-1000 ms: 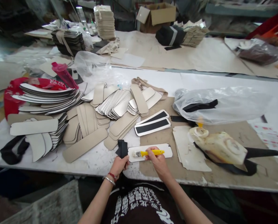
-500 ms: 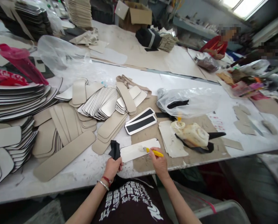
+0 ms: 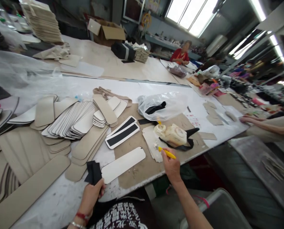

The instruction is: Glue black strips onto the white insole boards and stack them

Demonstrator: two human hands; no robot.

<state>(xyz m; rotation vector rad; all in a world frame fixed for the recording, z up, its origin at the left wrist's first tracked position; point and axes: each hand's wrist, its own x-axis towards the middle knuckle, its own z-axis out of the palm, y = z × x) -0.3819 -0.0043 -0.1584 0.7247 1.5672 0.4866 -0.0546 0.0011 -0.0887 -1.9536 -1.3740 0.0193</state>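
Note:
My right hand [image 3: 171,163] is closed round a yellow-handled brush [image 3: 167,153]. The brush's bristles are over the pale sheets [image 3: 149,141] beside the glue-stained bottle [image 3: 175,135]; whether they touch cannot be told. Folded black strips [image 3: 93,172] are pinched in my left hand [image 3: 92,193], at the left end of a white rounded panel [image 3: 123,164]. That panel lies flat, partly over brown board [image 3: 130,181]. Behind it rest two white-edged panels [image 3: 123,135] with black strips along their middles.
Fanned panels [image 3: 70,122] and beige panels [image 3: 89,144] cover the table's left side. A clear plastic bag [image 3: 173,103] with black material lies behind the bottle. Across the table sits a person in red [image 3: 180,56]; another person's arm [image 3: 268,124] rests at the right edge.
My right hand has moved the brush from the white panel rightward to the pale sheets by the bottle. My left hand still holds the black strips. The camera view has turned right.

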